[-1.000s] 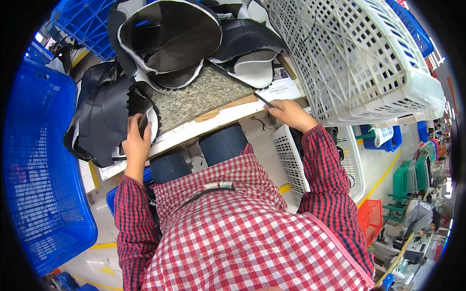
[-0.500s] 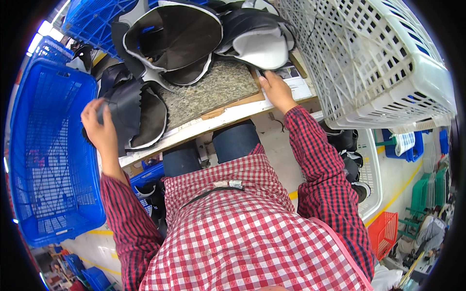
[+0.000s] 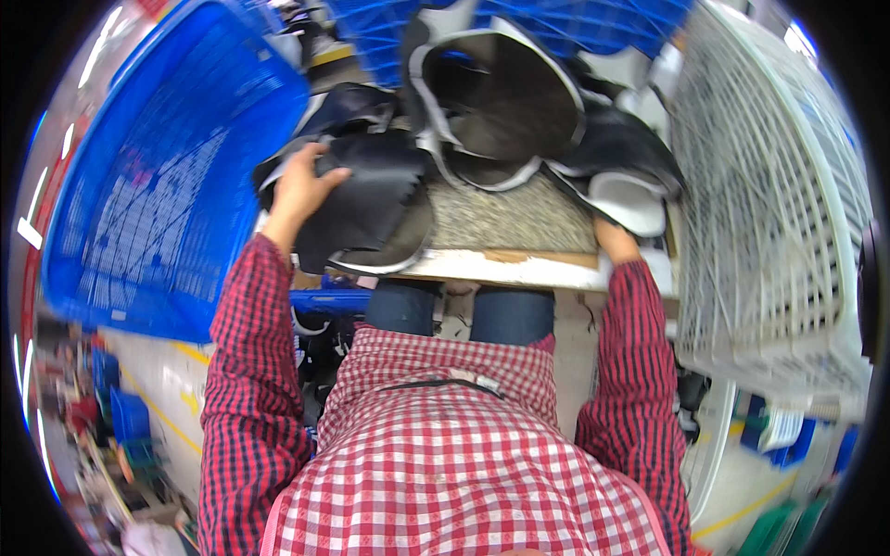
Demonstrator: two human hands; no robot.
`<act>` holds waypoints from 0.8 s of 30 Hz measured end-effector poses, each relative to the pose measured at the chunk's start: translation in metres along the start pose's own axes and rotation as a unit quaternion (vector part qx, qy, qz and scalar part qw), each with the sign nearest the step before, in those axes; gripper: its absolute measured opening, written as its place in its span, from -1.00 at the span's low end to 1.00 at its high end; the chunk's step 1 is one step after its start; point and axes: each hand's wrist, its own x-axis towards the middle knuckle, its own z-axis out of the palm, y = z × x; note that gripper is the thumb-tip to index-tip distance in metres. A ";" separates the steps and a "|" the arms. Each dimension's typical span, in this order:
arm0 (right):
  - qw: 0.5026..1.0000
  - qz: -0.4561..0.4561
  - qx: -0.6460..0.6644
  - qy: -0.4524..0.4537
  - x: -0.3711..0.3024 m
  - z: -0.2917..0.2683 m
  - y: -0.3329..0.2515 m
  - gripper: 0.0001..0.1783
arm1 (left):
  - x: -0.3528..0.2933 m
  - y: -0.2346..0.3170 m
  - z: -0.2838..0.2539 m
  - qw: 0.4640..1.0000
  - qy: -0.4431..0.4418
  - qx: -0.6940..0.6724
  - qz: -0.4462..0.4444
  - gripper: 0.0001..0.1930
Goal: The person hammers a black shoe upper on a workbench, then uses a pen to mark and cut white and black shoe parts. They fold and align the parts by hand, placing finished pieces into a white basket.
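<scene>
My left hand (image 3: 301, 193) lies over a black leather shoe upper (image 3: 371, 181) with a jagged edge, at the table's left; its thumb stands apart from the fingers. My right hand (image 3: 614, 241) is at the table's right front, under the white-lined end of another black upper (image 3: 616, 144). That upper hides its fingers, so any grip is out of sight. Between the two, a larger upper (image 3: 505, 93) with a dark brown inside and white edges rests at the back of a speckled stone slab (image 3: 519, 220).
A tilted blue basket (image 3: 176, 185) stands at the left, and a whitish plastic crate (image 3: 769, 204) close on the right. More blue crate (image 3: 612, 28) lies behind the uppers. The table's white front edge (image 3: 464, 266) runs before my legs.
The view has swung, shifting the table rightward in the picture. My left hand has come down over the jagged-edged upper. My right hand's fingers have gone from sight under the white-lined upper.
</scene>
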 end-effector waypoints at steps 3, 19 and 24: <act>0.997 0.075 -0.024 -0.020 -0.052 -0.081 -0.056 -0.43 | -0.039 0.010 -0.041 0.990 0.029 -0.135 0.008 -0.44; 0.913 -0.151 0.330 0.186 -0.074 -0.094 -0.303 -0.23 | -0.122 0.103 -0.035 0.953 0.191 -0.224 0.076 -0.49; 0.852 -0.052 0.521 -0.012 -0.085 -0.068 -0.296 -0.65 | -0.147 0.066 -0.016 0.904 0.066 -0.416 -0.070 -0.63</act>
